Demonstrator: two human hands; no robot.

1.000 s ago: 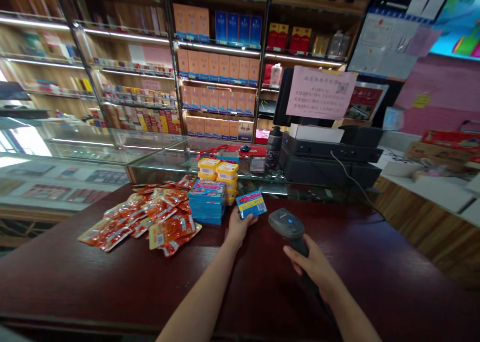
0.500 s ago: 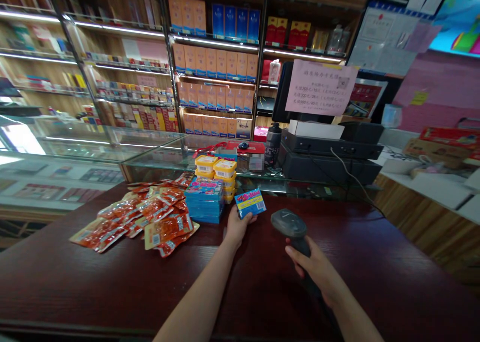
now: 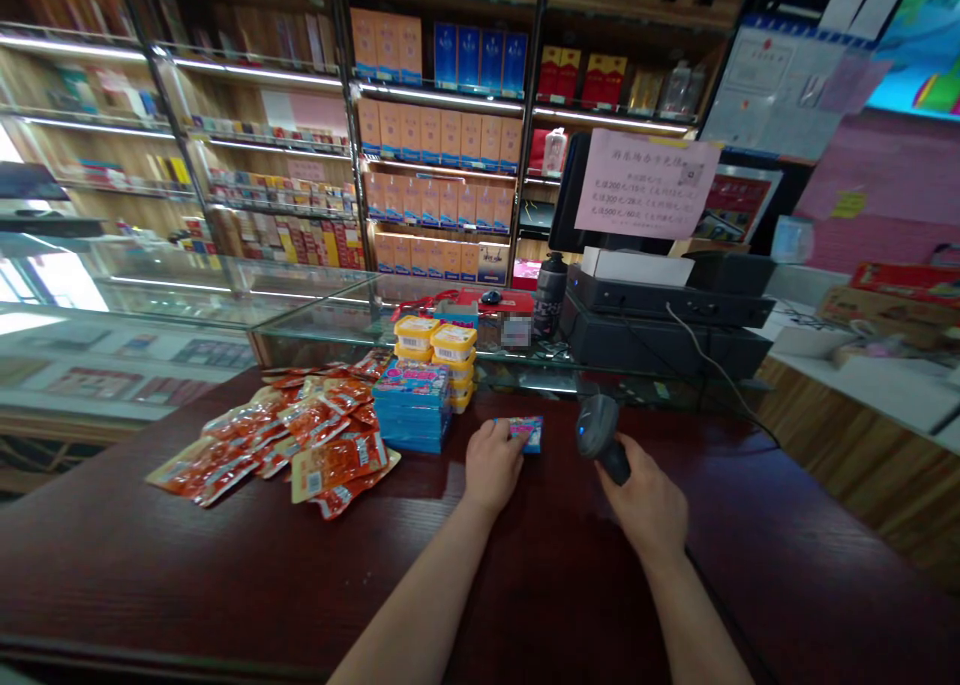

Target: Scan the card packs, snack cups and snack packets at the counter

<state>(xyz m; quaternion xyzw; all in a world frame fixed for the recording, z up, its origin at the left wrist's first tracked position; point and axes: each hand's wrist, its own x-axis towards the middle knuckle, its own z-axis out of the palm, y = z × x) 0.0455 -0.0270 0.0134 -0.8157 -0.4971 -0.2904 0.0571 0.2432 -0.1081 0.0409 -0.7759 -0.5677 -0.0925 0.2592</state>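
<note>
Small blue pkt [image 3: 525, 431] w/ pink label lies flat on the dark red counter [image 3: 187, 575], just right of the blue stack. Left hand [image 3: 491, 465] is on its near end, fingers curled over the edge and closed lightly on it; pkt looks pressed down onto the wood, not lifted. Right hand [image 3: 646, 503] is wrapped tight round the handle of a black barcode scanner [image 3: 598, 431], whole fist closed on it. Scanner head sits just right of the pkt, near but not touching, a blue light showing on its face. Can't tell exactly where the head is aimed.

Left of the pkt: stack of blue pkts [image 3: 413, 406], same kind, top one w/ pink label up. Behind that stack, touching or nearly, yellow tubs [image 3: 442, 350] piled two wide, several high. Further left, a loose heap of red-orange snack sachets [image 3: 289, 435] spread across the counter, some overlapping.

Behind the counter edge runs a glass display case [image 3: 225, 300]. On it to the right, a black till unit [image 3: 660, 320] w/ a cable [image 3: 712, 370] trailing down toward the counter, a dark bottle [image 3: 549, 295] beside it, and a pink paper notice [image 3: 645, 185] stuck on the monitor back. Back wall: lit shelves [image 3: 435, 95] of orange, blue and red boxes.
</note>
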